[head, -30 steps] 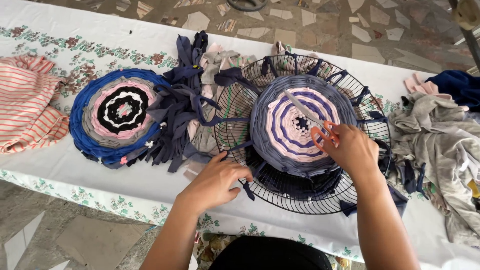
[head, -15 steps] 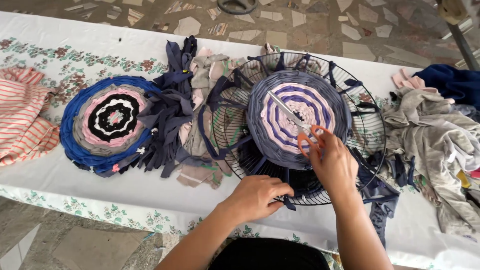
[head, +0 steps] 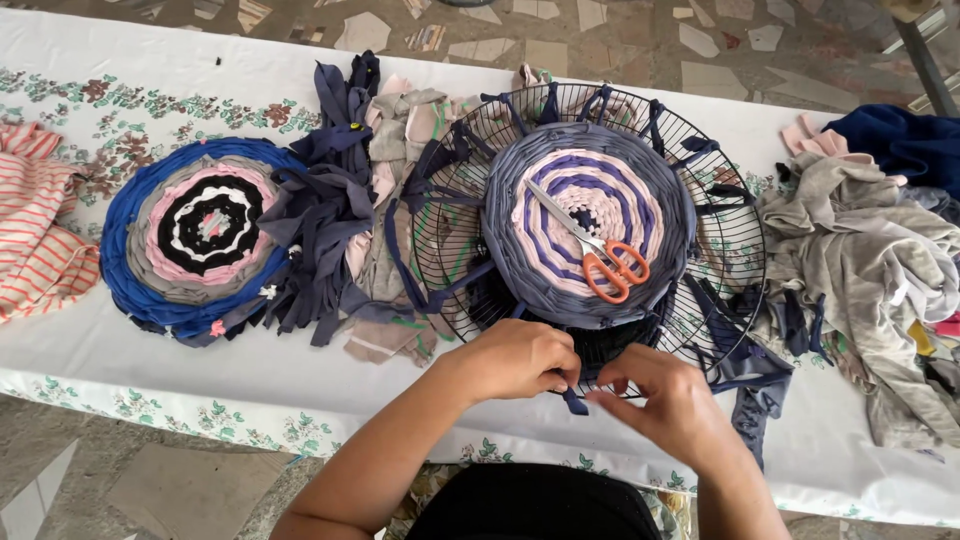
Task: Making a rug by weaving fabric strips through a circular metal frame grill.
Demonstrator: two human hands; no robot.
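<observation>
Cloth is lying along the whole table (head: 150,380), which is wearing a white cover with a floral border. At the far left a red-and-white striped garment (head: 40,240) is resting at the table edge. Just beside it a finished round woven mat (head: 200,235), blue at the rim with pink, black and white rings, is lying flat, touching a heap of navy and pale fabric strips (head: 350,220). Near the middle a black wire fan guard (head: 730,240) is serving as a frame, and a half-woven round mat (head: 590,170) of grey-blue, pink and purple is sitting inside it, with orange-handled scissors (head: 600,250) lying on top. At the guard's near rim both hands are working close together: the left hand (head: 515,360) is curling its fingers around a dark blue strip (head: 573,400) (only its short tail is showing), and the right hand (head: 670,400) is pinching that same strip between thumb and fingertips. At the far right a pile of grey clothes (head: 870,270) is spreading out.
</observation>
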